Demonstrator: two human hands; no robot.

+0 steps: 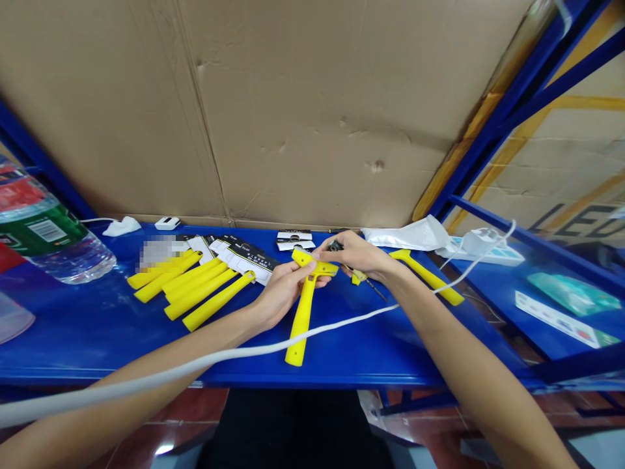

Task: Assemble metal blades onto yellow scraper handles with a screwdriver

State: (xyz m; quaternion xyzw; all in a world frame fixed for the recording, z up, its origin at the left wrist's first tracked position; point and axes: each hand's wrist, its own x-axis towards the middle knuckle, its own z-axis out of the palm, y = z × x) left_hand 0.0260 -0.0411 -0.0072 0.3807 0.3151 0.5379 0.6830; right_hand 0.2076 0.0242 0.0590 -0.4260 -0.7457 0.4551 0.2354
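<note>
Two bare hands meet over the front part of the bench [371, 352], both at the head of a yellow T-shaped tool [303, 319]. The left hand [280, 290] is closed on that head, thumb pressed on top, while the handle slants down toward the person's lap. The right hand [359, 251] has its fingers bent in at the head's other end; a small dark piece [335, 245] shows among them, though from where I stand I cannot tell how firmly it is held, or what it is. Just below that hand I see a thin metal shaft [377, 290] with a yellow bit beside it.

Left of the hands, five yellow handles [219, 301] lie fanned out, with black-and-white cards [244, 251] at their far ends. Straight beyond the hands sits a small black-and-white box [294, 240]. To the right lies another yellow tool [432, 277], near a silvery pouch [407, 233] and a white power strip [498, 254]. A white cable [273, 350] crosses in front of both forearms. Farther left, a big bottle [58, 234] leans into view, and cardboard [303, 117] walls off the back.
</note>
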